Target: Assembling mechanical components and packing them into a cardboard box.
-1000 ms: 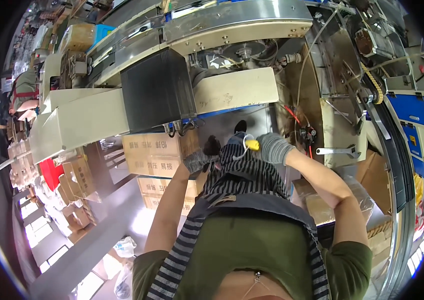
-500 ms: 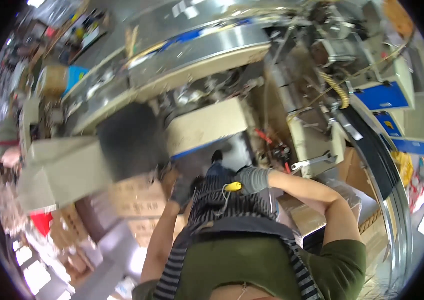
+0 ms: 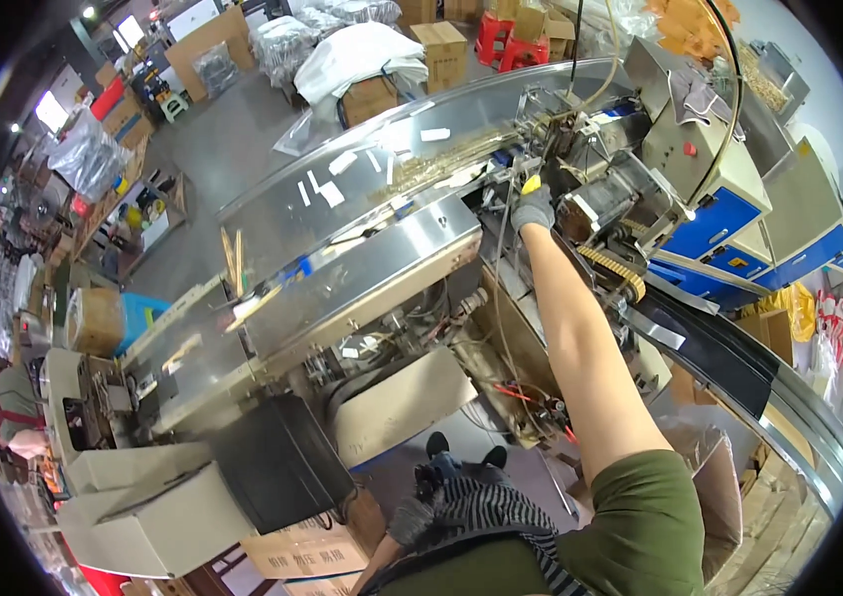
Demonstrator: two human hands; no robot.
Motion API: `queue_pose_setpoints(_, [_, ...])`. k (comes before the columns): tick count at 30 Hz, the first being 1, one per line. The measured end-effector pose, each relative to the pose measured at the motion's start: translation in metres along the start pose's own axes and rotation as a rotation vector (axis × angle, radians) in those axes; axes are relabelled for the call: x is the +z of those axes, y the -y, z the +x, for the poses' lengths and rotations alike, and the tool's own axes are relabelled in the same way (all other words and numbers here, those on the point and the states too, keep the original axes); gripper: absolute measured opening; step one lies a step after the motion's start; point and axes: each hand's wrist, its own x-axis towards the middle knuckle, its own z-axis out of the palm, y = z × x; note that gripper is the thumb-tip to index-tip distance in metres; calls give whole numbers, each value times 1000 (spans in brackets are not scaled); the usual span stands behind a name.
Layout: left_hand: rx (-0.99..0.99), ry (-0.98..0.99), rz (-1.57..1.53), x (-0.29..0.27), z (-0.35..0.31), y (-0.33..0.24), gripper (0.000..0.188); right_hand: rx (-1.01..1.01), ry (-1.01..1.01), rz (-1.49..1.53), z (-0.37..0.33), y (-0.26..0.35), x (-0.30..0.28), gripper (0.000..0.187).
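Observation:
My right hand (image 3: 533, 211), in a grey knit glove, reaches far forward at the end of an outstretched arm. It is closed around a small tool with a yellow handle (image 3: 531, 185), whose working end I cannot make out. The hand is over the packed mechanism at the right end of a long metal machine (image 3: 372, 258), just left of a metal motor-like block (image 3: 590, 212). Low in front of my striped apron (image 3: 486, 497) is my left hand (image 3: 410, 519), gloved as well. Its fingers are too dark and small to read.
White pieces (image 3: 332, 194) and wooden sticks (image 3: 234, 260) lie on the machine. A black box-like part (image 3: 278, 462) juts out at the left, above stacked cartons (image 3: 307, 546). A dark conveyor belt (image 3: 709, 353) curves along the right. Blue-fronted cabinets (image 3: 709, 221) stand behind it.
My view has lifted toward the machine. My right hand has gone from in front of my apron to the far mechanism, with the yellow-handled tool. My left hand remains low beside the apron.

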Motion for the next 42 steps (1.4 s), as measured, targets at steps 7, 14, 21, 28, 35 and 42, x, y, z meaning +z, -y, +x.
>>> queue_pose_setpoints(7, [-536, -224, -1669, -112, 48, -24, 10, 45, 1245, 681, -286, -43, -68, 17])
queue_pose_setpoints(14, [-167, 372, -1441, -133, 103, -53, 25, -458, 653, 309, -355, -167, -135, 33])
queue_pose_setpoints(21, [-191, 655, -1176, -132, 113, -139, 24, -195, 231, 288, -393, -216, -225, 43])
queue_pose_setpoints(28, [247, 419, -998, -78, 100, -217, 23, -101, -125, 415, -432, -277, -283, 24])
queue_pose_setpoints(35, [-44, 921, -1415, -60, 63, -324, 27, -135, -244, 476, -453, -354, -359, 16])
queue_pose_setpoints(42, [260, 218, -830, -21, 57, -414, 23, 92, -335, 866, -418, -452, -443, 15])
